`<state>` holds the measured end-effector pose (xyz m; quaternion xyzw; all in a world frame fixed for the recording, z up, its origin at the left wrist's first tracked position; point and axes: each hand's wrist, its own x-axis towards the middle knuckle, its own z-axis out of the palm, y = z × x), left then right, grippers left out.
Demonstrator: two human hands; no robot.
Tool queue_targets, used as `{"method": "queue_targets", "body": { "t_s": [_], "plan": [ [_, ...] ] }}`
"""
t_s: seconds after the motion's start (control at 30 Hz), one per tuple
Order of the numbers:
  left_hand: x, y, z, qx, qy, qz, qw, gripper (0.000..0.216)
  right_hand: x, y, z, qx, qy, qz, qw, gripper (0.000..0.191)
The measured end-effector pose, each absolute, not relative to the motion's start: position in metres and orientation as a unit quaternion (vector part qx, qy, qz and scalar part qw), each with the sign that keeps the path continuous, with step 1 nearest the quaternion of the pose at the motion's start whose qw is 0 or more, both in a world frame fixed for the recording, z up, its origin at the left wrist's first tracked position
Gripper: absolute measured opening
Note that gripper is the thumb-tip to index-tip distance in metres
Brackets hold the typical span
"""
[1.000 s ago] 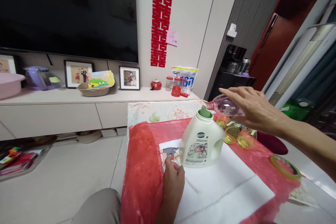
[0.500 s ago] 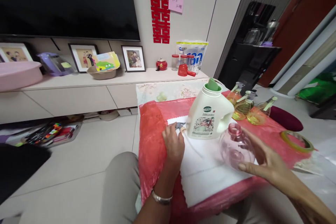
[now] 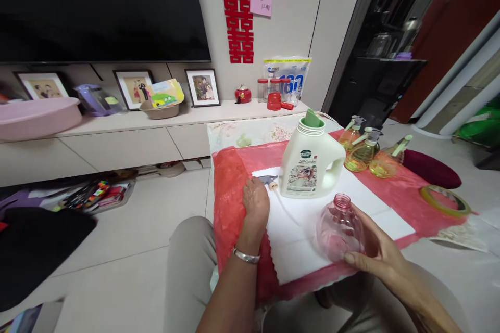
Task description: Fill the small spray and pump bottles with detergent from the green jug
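My right hand is wrapped round the side of a clear pink bottle, its thumb low on the front. The bottle stands upright with an uncapped, threaded neck. My left hand rests at the left edge of a white cloth, back upward, fingers turned down and mostly hidden. Just beyond it lies a pump head with a grey nozzle, a beige collar and a long pale tube. Behind the pink bottle stands a large cream detergent jug with a green spout and no cap.
Several pump bottles with yellow liquid stand at the back right. A tape roll lies on the red plastic sheet at the right edge. Behind the table is a low cabinet with picture frames and red-lidded jars.
The pink bottle came down and a little left in my right hand, nearer the table's front edge. My left hand drew back from the pump head, its fingers folding down.
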<state>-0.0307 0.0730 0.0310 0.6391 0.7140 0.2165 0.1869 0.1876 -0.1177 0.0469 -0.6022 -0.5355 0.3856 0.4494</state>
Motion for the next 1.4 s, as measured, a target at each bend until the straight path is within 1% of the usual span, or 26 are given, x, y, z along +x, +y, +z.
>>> {"method": "queue_targets", "body": {
  "t_s": [0.13, 0.23, 0.33, 0.43, 0.57, 0.7, 0.77, 0.93, 1.03, 1.13, 1.23, 1.4],
  "plan": [
    [-0.041, 0.077, 0.029, 0.609, 0.711, 0.249, 0.247, 0.033, 0.184, -0.117, 0.045, -0.614, -0.534, 0.376, 0.443, 0.092],
    [-0.049, 0.082, 0.025, 0.571, 0.704, 0.295, 0.304, 0.025, 0.183, -0.117, 0.035, -0.611, -0.508, 0.398, 0.458, 0.091],
    [-0.054, 0.083, 0.017, 0.513, 0.685, 0.348, 0.382, 0.015, 0.183, -0.117, 0.022, -0.596, -0.486, 0.433, 0.47, 0.092],
    [-0.057, 0.079, 0.009, 0.432, 0.651, 0.41, 0.471, 0.009, 0.181, -0.119, 0.015, -0.578, -0.481, 0.458, 0.474, 0.093],
    [-0.06, 0.066, 0.011, 0.306, 0.578, 0.508, 0.56, 0.01, 0.176, -0.12, 0.022, -0.56, -0.48, 0.481, 0.474, 0.094],
    [-0.067, 0.055, 0.029, 0.199, 0.493, 0.578, 0.619, 0.014, 0.17, -0.12, 0.032, -0.574, -0.486, 0.476, 0.456, 0.087],
    [-0.069, 0.052, 0.041, 0.153, 0.456, 0.605, 0.635, 0.017, 0.165, -0.12, 0.036, -0.603, -0.52, 0.433, 0.422, 0.087],
    [-0.071, 0.05, 0.071, 0.071, 0.379, 0.656, 0.648, 0.019, 0.152, -0.116, 0.045, -0.658, -0.611, 0.294, 0.327, 0.092],
    [-0.073, 0.048, 0.087, 0.032, 0.327, 0.679, 0.657, 0.026, 0.148, -0.115, 0.046, -0.661, -0.65, 0.222, 0.303, 0.087],
    [-0.075, 0.047, 0.099, -0.007, 0.278, 0.707, 0.65, 0.029, 0.149, -0.117, 0.042, -0.647, -0.686, 0.156, 0.296, 0.084],
    [-0.075, 0.048, 0.104, -0.01, 0.257, 0.724, 0.64, 0.03, 0.149, -0.118, 0.039, -0.631, -0.709, 0.121, 0.29, 0.084],
    [-0.075, 0.048, 0.105, 0.046, 0.233, 0.745, 0.624, 0.032, 0.148, -0.118, 0.041, -0.634, -0.712, 0.119, 0.277, 0.085]
  ]
}}
